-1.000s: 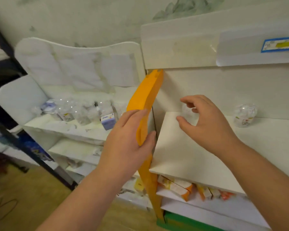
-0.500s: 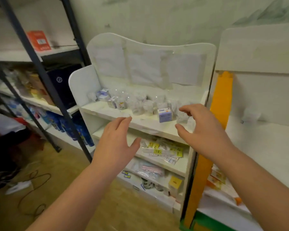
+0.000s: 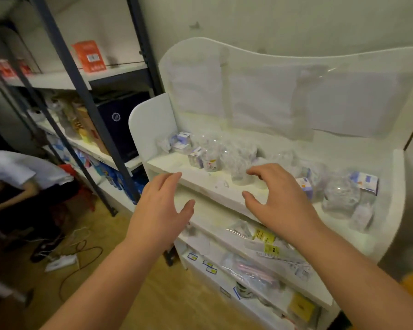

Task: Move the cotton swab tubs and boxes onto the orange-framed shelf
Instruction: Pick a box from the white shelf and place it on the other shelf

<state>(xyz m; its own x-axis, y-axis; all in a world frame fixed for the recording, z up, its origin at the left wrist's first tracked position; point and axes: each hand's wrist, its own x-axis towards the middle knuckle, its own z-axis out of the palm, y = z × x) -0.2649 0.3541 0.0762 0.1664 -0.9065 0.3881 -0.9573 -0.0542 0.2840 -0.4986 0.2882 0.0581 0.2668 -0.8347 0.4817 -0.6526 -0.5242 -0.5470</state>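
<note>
White display unit's top shelf (image 3: 167, 163) carries clear swab tubs (image 3: 339, 198) and small boxes (image 3: 364, 182), bare at its near-left edge, where left hand (image 3: 157, 210) and right hand (image 3: 279, 201) hover empty, fingers spread.

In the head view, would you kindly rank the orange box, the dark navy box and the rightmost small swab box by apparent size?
1. dark navy box, clearly largest.
2. orange box.
3. rightmost small swab box, smallest, though it sits nearer the camera, so its true size is unsure.
</note>
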